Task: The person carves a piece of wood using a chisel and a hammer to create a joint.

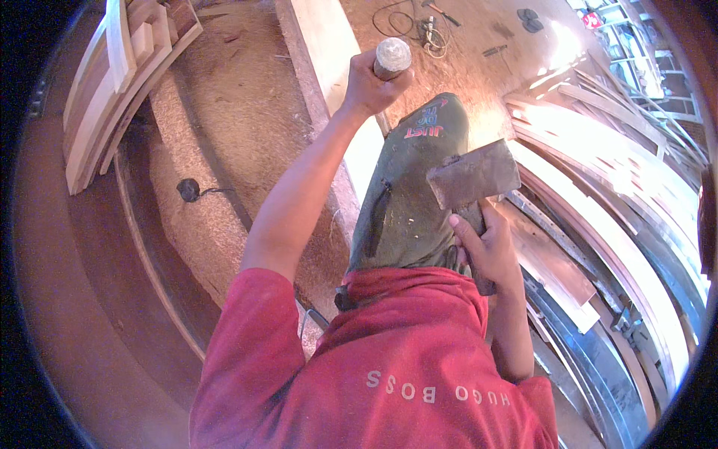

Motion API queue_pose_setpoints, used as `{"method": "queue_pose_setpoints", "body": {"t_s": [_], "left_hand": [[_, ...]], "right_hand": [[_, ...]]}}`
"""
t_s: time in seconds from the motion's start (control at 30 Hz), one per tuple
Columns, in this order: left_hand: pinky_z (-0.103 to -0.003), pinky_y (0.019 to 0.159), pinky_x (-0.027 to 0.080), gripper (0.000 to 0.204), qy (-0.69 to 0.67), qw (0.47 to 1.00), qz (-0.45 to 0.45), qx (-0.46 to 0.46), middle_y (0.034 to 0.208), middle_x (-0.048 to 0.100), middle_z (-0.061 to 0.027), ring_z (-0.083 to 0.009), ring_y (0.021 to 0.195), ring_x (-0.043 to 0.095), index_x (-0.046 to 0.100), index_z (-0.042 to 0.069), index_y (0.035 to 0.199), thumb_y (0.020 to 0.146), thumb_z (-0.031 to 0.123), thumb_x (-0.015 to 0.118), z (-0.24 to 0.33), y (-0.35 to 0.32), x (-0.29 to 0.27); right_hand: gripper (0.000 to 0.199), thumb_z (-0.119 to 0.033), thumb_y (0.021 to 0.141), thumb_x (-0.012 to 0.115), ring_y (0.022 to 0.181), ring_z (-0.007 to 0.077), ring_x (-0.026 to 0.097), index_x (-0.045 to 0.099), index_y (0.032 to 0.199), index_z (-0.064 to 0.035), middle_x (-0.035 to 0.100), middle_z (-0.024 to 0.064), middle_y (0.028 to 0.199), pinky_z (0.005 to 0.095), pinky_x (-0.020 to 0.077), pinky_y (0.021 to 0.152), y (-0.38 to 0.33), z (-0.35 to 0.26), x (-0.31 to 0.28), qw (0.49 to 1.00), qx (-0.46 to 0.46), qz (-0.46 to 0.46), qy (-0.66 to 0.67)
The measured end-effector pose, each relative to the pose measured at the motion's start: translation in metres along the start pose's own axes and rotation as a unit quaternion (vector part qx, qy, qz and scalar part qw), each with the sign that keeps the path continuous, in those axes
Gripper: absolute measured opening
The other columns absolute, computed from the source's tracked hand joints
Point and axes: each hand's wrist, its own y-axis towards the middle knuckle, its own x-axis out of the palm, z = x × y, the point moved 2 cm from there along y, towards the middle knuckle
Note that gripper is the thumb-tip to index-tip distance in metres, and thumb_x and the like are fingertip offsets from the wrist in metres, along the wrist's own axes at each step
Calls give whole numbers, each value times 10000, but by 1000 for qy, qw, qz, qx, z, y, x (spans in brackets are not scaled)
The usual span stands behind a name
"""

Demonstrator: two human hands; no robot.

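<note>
My left hand (360, 91) is closed around the upright handle of a chisel (393, 57), whose pale, battered round end faces up. The chisel's blade is hidden below my fist. A long pale timber (318, 45) runs beneath that hand and along the left side of my leg; whether the blade touches it cannot be seen. In my right hand (493, 247) is a mallet by its handle, thumb laid along it. Its worn, blocky brownish-grey head (476, 176) is raised over the right side of my dark trousers (415, 179), apart from the chisel.
Curved wooden pieces (134, 60) are stacked at the far left. Many long boards (598, 202) lie along the right. A hammer (441, 13), a coiled cord (396, 21) and dark sandals (529, 19) lie on the dusty ground ahead. A small black round object (188, 189) sits left.
</note>
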Motion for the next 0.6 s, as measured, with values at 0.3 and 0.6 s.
{"method": "queue_pose_setpoints", "body": {"t_s": [0.3, 0.6], "left_hand": [[-305, 629, 526, 167, 3, 999, 10, 41, 715, 696, -34, -114, 661, 648, 685, 44, 811, 770, 181, 772, -3, 8, -4], [-294, 554, 467, 223, -25, 999, 28, -27, 625, 609, 39, -69, 588, 551, 612, 42, 689, 791, 158, 774, -11, 14, -5]], "right_hand": [[461, -355, 937, 711, 521, 123, 582, 579, 1125, 44, 586, 60, 649, 302, 467, 495, 4, -21, -15, 998, -31, 47, 6], [472, -367, 954, 693, 499, 78, 546, 574, 1180, 30, 563, 23, 676, 241, 434, 436, 42, -128, -50, 975, -205, 69, -59]]}}
